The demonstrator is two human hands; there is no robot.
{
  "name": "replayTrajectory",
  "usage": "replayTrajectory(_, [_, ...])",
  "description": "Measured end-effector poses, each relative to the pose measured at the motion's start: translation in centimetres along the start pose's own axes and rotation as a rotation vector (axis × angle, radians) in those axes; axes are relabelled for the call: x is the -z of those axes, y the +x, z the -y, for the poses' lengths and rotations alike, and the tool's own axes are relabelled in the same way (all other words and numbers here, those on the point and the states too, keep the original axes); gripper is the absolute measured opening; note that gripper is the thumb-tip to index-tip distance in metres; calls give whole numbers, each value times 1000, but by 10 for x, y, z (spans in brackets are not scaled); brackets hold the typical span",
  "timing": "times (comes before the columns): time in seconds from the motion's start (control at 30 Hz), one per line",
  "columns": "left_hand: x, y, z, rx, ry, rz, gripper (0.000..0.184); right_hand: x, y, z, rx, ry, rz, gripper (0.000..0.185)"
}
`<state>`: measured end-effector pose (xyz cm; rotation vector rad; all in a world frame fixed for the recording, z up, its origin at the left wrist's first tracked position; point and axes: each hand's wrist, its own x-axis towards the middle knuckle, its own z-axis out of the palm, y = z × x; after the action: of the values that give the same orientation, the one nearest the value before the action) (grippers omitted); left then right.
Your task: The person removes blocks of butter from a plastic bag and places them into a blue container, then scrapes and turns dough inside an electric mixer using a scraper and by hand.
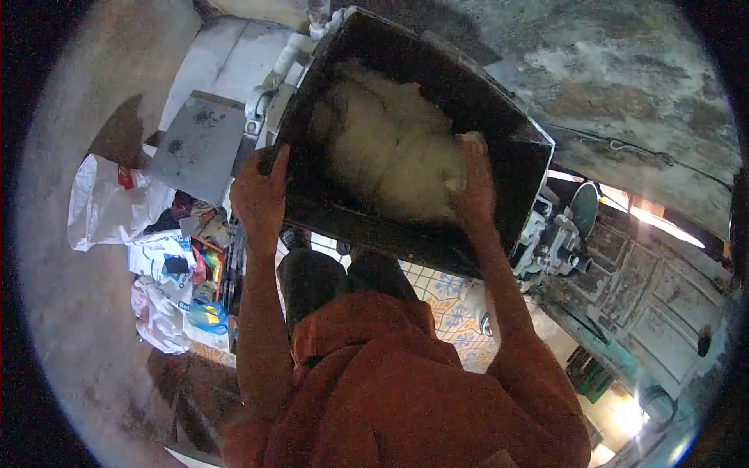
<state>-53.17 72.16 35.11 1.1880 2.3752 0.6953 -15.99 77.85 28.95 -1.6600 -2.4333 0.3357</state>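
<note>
A large dark bin (507, 175) with high walls stands tilted in the head view. Inside it lies a pale, soft-looking mass (398, 148); its exact kind cannot be made out. At the bin's left front corner, my left hand (260, 191) is closed on the rim. My right hand (476, 187) reaches over the front wall into the bin. Its fingers are curled against the right side of the mass, with pale bits on the fingertips, and its thumb presses into the mass.
White machine parts (546, 242) are at the bin's right end. A grey panel (199, 144) and a white plastic bag (109, 203) are at left, above cluttered packets (204, 304). Patterned tiles (449, 300) cover the floor. A worn wooden door (663, 296) stands at right.
</note>
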Motion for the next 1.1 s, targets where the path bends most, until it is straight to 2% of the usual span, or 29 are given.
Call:
replayTrajectory(0.03, [2, -4, -5, 70, -10, 30, 43, -27, -6, -15, 42, -176, 224, 68])
replayTrajectory(0.07, [1, -5, -6, 68, -11, 25, 43, -23, -1, -24, 45, -176, 219, 68])
replayTrajectory(0.13, [5, -2, -5, 70, 104, 58, 45, -13, 26, -39, 278, -174, 185, 62])
replayTrajectory(0.17, [9, -3, -4, 67, 117, 57, 45, 49, 46, 12, -52, -196, 491, 45])
replayTrajectory(0.2, [7, -4, -6, 82, 144, 79, 47, 60, 35, 12, -78, -191, 492, 45])
replayTrajectory(0.27, [2, -2, -8, 122, 148, 81, 49, 82, 32, -7, 46, 88, 513, 38])
replayTrajectory(0.3, [1, -3, -5, 122, 104, 75, 51, 91, 26, -11, 54, 79, 524, 38])
replayTrajectory(0.37, [0, -1, 1, 117, 65, 64, 52, 103, 10, -13, -210, 127, 437, 32])
replayTrajectory(0.4, [-2, -1, 4, 92, 72, 50, 52, 95, -2, -24, -212, 130, 437, 32])
replayTrajectory(0.47, [-2, 0, 2, 70, 77, 31, 52, 64, -24, -50, -85, -218, 425, 31])
replayTrajectory(0.5, [1, -1, -2, 83, 69, 42, 51, 64, -30, -34, 3, -11, 350, 35])
replayTrajectory(0.53, [4, -2, -4, 97, 64, 54, 51, 60, -28, -17, 6, -6, 359, 35])
replayTrajectory(0.6, [7, -4, -8, 103, 74, 49, 50, 56, -19, 24, 102, 25, 535, 41])
replayTrajectory(0.67, [5, -1, -6, 101, 77, 41, 49, 5, -25, 17, 409, -47, 555, 46])
replayTrajectory(0.7, [2, 0, -3, 101, 52, 38, 48, -11, -22, 22, 408, -48, 557, 46])
replayTrajectory(0.77, [-2, -3, 1, 107, 31, 37, 48, -35, -14, 30, 818, -529, 347, 50])
replayTrajectory(0.8, [-4, -2, 3, 71, 51, 20, 47, -45, -1, 27, 825, -524, 341, 50])
replayTrajectory(0.87, [-2, -7, 8, 31, 74, 16, 47, -56, 17, 19, 628, -228, 359, 52])
replayTrajectory(0.9, [-2, -5, 7, 12, 108, 21, 47, -40, 33, 20, 614, -240, 345, 52])
replayTrajectory(0.97, [-1, 0, 2, -16, 132, -4, 47, 6, 76, 33, 426, -286, 728, 51])
replayTrajectory(1.1, [-1, -5, 3, -26, 120, -49, 44, 24, 89, 13, 444, -324, 700, 50])
